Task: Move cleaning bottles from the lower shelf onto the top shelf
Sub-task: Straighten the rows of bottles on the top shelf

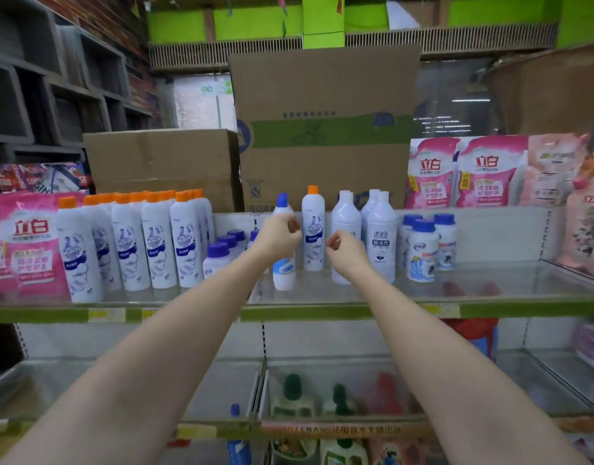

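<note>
The top shelf [322,312] carries a row of white bottles with orange caps [154,243], one more orange-capped bottle [313,229], several plain white bottles [381,243] and short jars with blue lids [423,250]. My left hand [281,234] is raised in front of a white bottle with a blue cap [283,276], fingers curled, gripping nothing that I can see. My right hand [344,250] hovers beside it in front of a plain white bottle [345,218], fingers also curled and empty. On the lower shelf stand blurred bottles with green caps [292,394].
Cardboard boxes [322,139] stand behind the top shelf. Pink detergent bags [27,243] fill its left end, more pink bags [463,172] sit at the back right. A small blue-capped bottle [235,412] and red items [386,387] are on the lower shelf.
</note>
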{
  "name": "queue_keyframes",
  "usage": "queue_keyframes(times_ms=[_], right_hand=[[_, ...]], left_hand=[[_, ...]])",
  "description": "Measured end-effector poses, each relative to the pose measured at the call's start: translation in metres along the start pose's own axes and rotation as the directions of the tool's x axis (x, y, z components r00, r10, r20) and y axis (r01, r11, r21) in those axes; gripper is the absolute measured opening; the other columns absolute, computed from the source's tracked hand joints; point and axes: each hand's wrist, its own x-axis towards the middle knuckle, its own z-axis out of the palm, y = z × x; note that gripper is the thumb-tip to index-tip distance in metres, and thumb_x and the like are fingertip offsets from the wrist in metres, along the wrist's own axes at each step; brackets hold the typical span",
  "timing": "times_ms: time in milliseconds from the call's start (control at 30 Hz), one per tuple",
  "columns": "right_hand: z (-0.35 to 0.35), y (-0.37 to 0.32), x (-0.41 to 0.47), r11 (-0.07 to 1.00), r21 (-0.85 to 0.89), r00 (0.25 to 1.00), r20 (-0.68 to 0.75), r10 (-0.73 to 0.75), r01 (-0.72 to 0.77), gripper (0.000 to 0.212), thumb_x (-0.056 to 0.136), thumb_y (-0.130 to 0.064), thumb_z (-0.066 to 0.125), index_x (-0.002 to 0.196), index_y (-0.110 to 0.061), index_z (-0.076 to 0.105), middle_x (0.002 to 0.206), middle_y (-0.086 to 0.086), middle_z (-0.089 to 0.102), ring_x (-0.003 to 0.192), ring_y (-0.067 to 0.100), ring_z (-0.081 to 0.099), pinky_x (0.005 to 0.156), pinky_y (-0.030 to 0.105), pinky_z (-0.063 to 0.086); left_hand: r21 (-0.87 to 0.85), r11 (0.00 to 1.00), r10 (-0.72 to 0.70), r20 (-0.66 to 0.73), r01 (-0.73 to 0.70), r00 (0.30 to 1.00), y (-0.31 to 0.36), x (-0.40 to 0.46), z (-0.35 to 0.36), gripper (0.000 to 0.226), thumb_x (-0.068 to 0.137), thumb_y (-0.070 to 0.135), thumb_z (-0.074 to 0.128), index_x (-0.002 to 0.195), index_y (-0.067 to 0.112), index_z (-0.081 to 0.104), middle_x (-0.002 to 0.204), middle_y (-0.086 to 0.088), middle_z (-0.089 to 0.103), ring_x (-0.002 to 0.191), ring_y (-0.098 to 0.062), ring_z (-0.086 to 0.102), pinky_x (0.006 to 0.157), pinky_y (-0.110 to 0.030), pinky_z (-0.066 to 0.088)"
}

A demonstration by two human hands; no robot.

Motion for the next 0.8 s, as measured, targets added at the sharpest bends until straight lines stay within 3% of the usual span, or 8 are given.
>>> queue_keyframes(times_ms=[133,233,333,500,633,700,800], right_hand=[[-0.007,-0.005,0.054,0.999,0.006,0.999,0.008,-0.048,0.048,0.007,0.096,-0.012,0.053,0.099,-0.015,0.058,0.102,0.006,0.064,0.097,0.027,0.06,0.082,0.037,0.051],[-0.01,-0.008,0.087,0.995,-0.016,0.995,0.0,-0.096,0.096,0.014,0.098,-0.012,0.05,0.107,-0.011,0.061,0.105,0.005,0.065,0.095,0.024,0.059,0.074,0.031,0.045],[-0.008,-0.011,0.11,0.982,-0.051,0.983,-0.004,-0.182,0.182,0.017,0.098,-0.008,0.047,0.108,-0.009,0.06,0.105,0.006,0.064,0.09,0.022,0.055,0.065,0.028,0.038],[0.013,-0.023,0.155,0.946,-0.193,0.964,0.111,-0.243,0.26,0.008,0.095,-0.006,0.051,0.102,-0.01,0.05,0.112,0.012,0.049,0.099,0.032,0.054,0.071,0.033,0.037],[0.026,-0.034,0.186,0.903,-0.358,0.963,0.213,-0.167,0.236,0.036,0.098,-0.018,0.055,0.131,-0.007,0.048,0.145,0.019,0.035,0.13,0.038,0.038,0.091,0.043,0.042],[0.026,-0.036,0.196,0.878,-0.417,0.967,0.194,-0.166,0.234,0.048,0.098,-0.018,0.055,0.142,-0.008,0.04,0.155,0.019,0.025,0.141,0.038,0.025,0.108,0.047,0.035],[0.026,-0.039,0.212,0.866,-0.456,0.968,0.229,-0.107,0.204,0.063,0.098,-0.013,0.052,0.155,-0.011,0.024,0.162,0.018,0.015,0.148,0.038,0.017,0.118,0.049,0.026]], left_hand=[[0.064,0.997,0.058,-0.094,-0.052,0.994,0.011,0.053,0.005,0.016,0.089,0.009,0.058,0.098,0.003,0.07,0.097,-0.012,0.071,0.091,-0.025,0.065,0.082,-0.038,0.055],[0.082,0.995,0.07,-0.1,-0.062,0.993,0.013,0.085,0.013,0.018,0.091,0.009,0.057,0.102,0.006,0.069,0.101,-0.009,0.07,0.095,-0.024,0.064,0.087,-0.039,0.055],[0.089,0.993,0.084,-0.111,-0.075,0.99,0.013,0.11,0.018,0.019,0.09,0.009,0.056,0.103,0.009,0.069,0.101,-0.005,0.07,0.095,-0.021,0.064,0.087,-0.037,0.055],[0.081,0.996,0.061,-0.171,-0.048,0.983,0.001,0.139,0.02,0.02,0.091,0.008,0.057,0.107,0.009,0.069,0.1,-0.002,0.067,0.093,-0.017,0.062,0.08,-0.029,0.05],[0.129,0.992,0.024,-0.124,-0.007,0.992,-0.013,0.158,0.021,0.024,0.091,0.007,0.057,0.111,0.008,0.069,0.106,-0.007,0.069,0.096,-0.022,0.064,0.084,-0.033,0.054],[0.123,0.992,-0.003,-0.106,0.016,0.994,-0.023,0.166,0.024,0.024,0.091,0.008,0.057,0.112,0.011,0.068,0.108,-0.006,0.069,0.097,-0.021,0.065,0.086,-0.035,0.056],[0.13,0.991,-0.025,-0.107,0.038,0.994,-0.037,0.173,0.028,0.023,0.091,0.01,0.057,0.111,0.015,0.068,0.107,-0.003,0.069,0.096,-0.018,0.065,0.087,-0.036,0.057]])
